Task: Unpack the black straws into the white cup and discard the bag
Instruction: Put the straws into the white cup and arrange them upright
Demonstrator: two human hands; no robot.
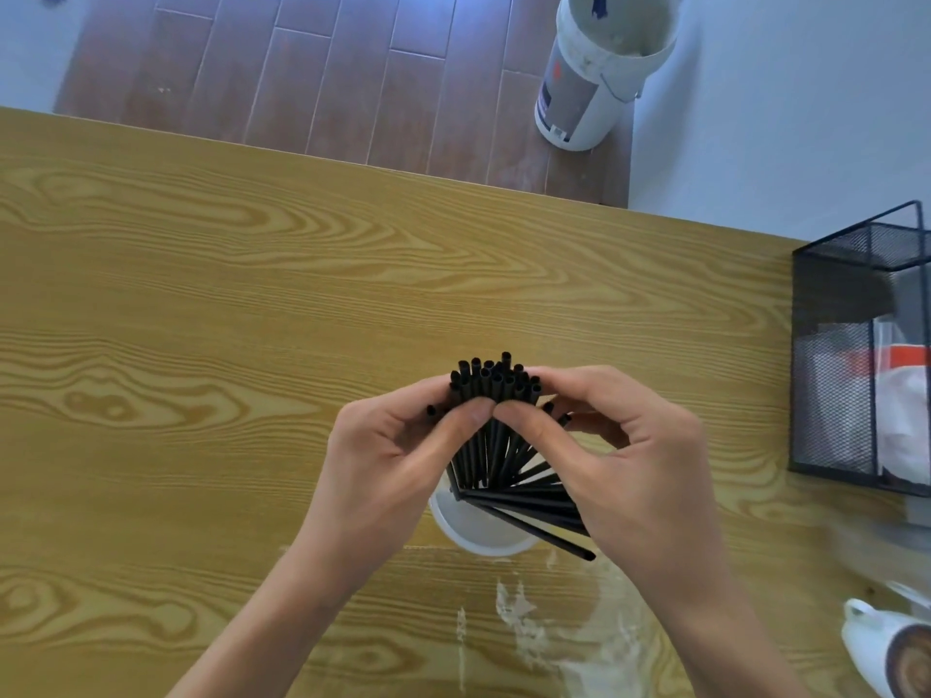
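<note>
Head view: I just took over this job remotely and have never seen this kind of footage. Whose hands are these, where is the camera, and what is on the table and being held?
There is no machine here: a person works with two bare hands, and the single camera sits on their head, looking forward and down. The left hand and right hand both pinch a bundle of black straws near its top ends. The straws' lower ends stand in a white cup on the wooden table, and several fan out to the right. A clear plastic bag lies on the table nearer the person. At the right edge stand a black mesh basket and a white mug. A white bucket stands on the floor beyond.
</note>
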